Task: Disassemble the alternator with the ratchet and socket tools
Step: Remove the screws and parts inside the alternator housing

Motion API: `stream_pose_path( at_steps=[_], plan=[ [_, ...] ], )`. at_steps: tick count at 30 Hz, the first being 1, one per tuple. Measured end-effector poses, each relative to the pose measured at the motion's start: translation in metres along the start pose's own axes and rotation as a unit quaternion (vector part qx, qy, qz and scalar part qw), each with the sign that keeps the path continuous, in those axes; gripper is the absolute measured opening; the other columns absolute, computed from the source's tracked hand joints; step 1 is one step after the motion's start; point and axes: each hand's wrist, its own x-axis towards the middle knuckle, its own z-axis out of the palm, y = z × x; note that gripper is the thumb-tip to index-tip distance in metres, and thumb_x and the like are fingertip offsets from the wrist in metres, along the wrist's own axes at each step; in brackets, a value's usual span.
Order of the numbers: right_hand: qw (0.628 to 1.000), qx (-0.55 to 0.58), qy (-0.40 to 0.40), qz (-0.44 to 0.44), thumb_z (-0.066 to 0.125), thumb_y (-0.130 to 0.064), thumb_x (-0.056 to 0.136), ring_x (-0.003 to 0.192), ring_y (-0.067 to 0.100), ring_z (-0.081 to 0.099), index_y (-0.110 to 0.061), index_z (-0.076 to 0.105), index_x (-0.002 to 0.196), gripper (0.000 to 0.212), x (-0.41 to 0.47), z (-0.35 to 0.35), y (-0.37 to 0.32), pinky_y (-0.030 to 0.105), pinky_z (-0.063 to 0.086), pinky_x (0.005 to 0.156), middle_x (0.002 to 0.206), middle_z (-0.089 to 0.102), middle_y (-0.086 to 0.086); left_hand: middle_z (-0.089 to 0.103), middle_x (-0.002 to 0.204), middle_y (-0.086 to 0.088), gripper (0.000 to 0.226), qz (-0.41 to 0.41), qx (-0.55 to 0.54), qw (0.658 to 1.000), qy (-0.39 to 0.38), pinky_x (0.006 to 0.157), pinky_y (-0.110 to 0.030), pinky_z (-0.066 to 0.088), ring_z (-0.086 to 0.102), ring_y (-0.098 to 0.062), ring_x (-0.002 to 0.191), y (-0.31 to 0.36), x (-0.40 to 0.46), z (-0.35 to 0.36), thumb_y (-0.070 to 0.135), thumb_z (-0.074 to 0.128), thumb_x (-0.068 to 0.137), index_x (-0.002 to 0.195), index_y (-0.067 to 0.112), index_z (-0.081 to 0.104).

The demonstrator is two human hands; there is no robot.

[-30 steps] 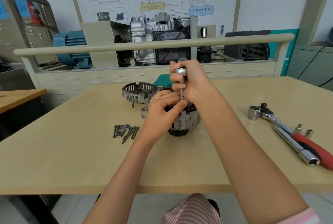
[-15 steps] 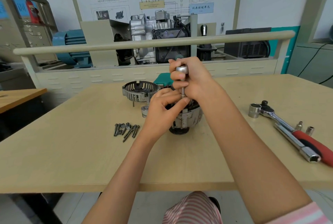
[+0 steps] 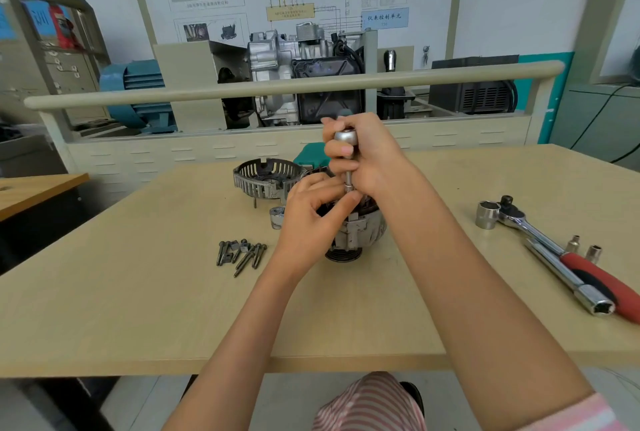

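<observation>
Workshop surroundings frame a pale wooden table [image 3: 104, 309], behind which a low cream partition with a rounded rail [image 3: 277, 87] fences off a cutaway engine unit [image 3: 304, 77] and a blue motor [image 3: 135, 94]; wiring diagrams hang on the wall above.

Near the middle of the table stands the alternator [image 3: 356, 233], pulley end down, its upper part mostly hidden by the hands; a slim metal driver [image 3: 347, 157] with a rounded silver cap stands upright over its top, the lower tip lost between the fingers. The right hand [image 3: 367, 157] is curled round the driver's upper part, fingers wrapped just below the cap; the left hand [image 3: 311, 216] rests against the alternator's top, thumb and fingers pinching the driver's shaft at its base.

Just behind and to the left lies the removed slotted end cover [image 3: 263, 179], open side up; a small metal ring part [image 3: 277, 217] sits just beside the left hand; a teal object [image 3: 308, 160] shows partly behind the hands. A cluster of loose bolts [image 3: 242, 254] lies left of the alternator.

Well apart on the right lie a ratchet [image 3: 540, 233] with a red handle and a large socket [image 3: 486, 214] touching its head, a long chrome socket bar [image 3: 571, 281] alongside it, and two small sockets [image 3: 585, 248] standing upright just beyond; a striped pink garment [image 3: 367, 406] shows at the bottom edge.
</observation>
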Motion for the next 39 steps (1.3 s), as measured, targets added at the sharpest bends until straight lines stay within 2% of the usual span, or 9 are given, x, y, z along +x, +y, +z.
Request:
stream_pose_path(
  at_steps=[5,13,16,20,23,29,31,35,39],
  plan=[
    [0.948,0.102,0.209,-0.215,0.022,-0.008,0.099,0.042,0.013,0.036,-0.01,0.034,0.083,0.021,-0.001,0.008,0.015,0.014,0.023,0.03,0.069,0.045,0.006,0.062,0.069,0.016,0.034,-0.024,-0.019,0.999,0.03,0.098,-0.05,0.035,0.048,-0.017,0.095,0.002,0.001,0.003,0.001,0.062,0.085,0.07,0.031,0.064],
    [0.998,-0.013,-0.055,0.024,0.028,-0.007,0.094,0.027,0.002,0.027,-0.013,0.043,0.08,0.022,0.001,-0.002,-0.003,0.014,0.01,0.027,0.045,0.041,-0.009,0.059,0.068,0.025,0.033,-0.018,-0.012,1.0,0.006,0.097,-0.03,0.034,0.049,0.001,0.093,0.005,0.0,0.001,0.025,0.056,0.086,0.057,0.041,0.053],
    [0.998,-0.004,0.049,-0.039,0.027,-0.005,0.094,0.029,0.005,0.031,-0.011,0.043,0.084,0.02,-0.002,0.006,0.004,0.015,0.014,0.026,0.053,0.044,-0.004,0.062,0.065,0.009,0.029,0.011,-0.013,1.0,-0.009,0.09,-0.017,0.032,0.049,-0.007,0.081,0.0,0.0,-0.001,0.02,0.055,0.087,0.059,0.02,0.064],
    [0.945,0.071,0.211,-0.239,0.023,-0.009,0.1,0.047,0.015,0.037,-0.009,0.035,0.096,0.013,-0.006,0.015,0.019,0.013,0.027,0.031,0.071,0.045,0.007,0.064,0.069,0.003,0.033,-0.03,-0.019,0.999,0.022,0.096,-0.04,0.038,0.05,-0.016,0.089,-0.001,0.0,0.002,-0.003,0.06,0.082,0.056,0.017,0.064],
    [0.966,0.033,0.174,-0.187,0.023,-0.007,0.099,0.038,0.011,0.036,-0.013,0.038,0.084,0.022,-0.006,0.014,0.016,0.013,0.022,0.03,0.067,0.046,0.004,0.063,0.073,0.023,0.036,-0.029,-0.018,0.999,0.017,0.093,-0.034,0.037,0.049,-0.004,0.089,0.002,0.0,0.002,0.004,0.059,0.082,0.057,0.029,0.063],
    [0.998,0.0,-0.061,0.036,0.029,-0.007,0.094,0.026,0.002,0.026,-0.013,0.044,0.081,0.021,0.0,-0.002,-0.004,0.014,0.01,0.027,0.045,0.041,-0.01,0.061,0.069,0.011,0.029,-0.017,-0.013,1.0,0.002,0.097,-0.029,0.033,0.05,-0.006,0.091,0.002,0.0,0.001,0.018,0.062,0.088,0.06,0.027,0.062],
    [1.0,-0.003,-0.013,0.006,0.029,-0.006,0.094,0.027,0.003,0.028,-0.012,0.044,0.081,0.02,-0.002,0.001,-0.001,0.014,0.012,0.026,0.048,0.042,-0.008,0.063,0.071,-0.01,0.031,-0.004,-0.005,1.0,-0.01,0.092,-0.018,0.031,0.05,-0.014,0.086,0.001,0.001,0.0,0.022,0.057,0.087,0.065,0.001,0.064],
    [0.963,0.041,0.193,-0.185,0.024,-0.005,0.098,0.043,0.013,0.036,-0.008,0.038,0.093,0.015,-0.002,0.013,0.014,0.012,0.022,0.029,0.067,0.046,0.004,0.061,0.066,0.019,0.03,-0.018,-0.005,1.0,0.0,0.089,-0.019,0.034,0.047,0.001,0.083,0.0,0.001,0.001,0.011,0.057,0.082,0.056,0.025,0.063],
    [0.979,0.007,0.154,-0.135,0.024,-0.004,0.096,0.032,0.009,0.034,-0.013,0.04,0.08,0.024,-0.003,0.012,0.011,0.013,0.017,0.029,0.063,0.045,0.001,0.064,0.069,0.017,0.028,-0.015,-0.017,1.0,0.014,0.09,-0.03,0.035,0.047,0.0,0.084,0.002,0.0,0.003,0.013,0.058,0.083,0.06,0.028,0.066]
  ],
)
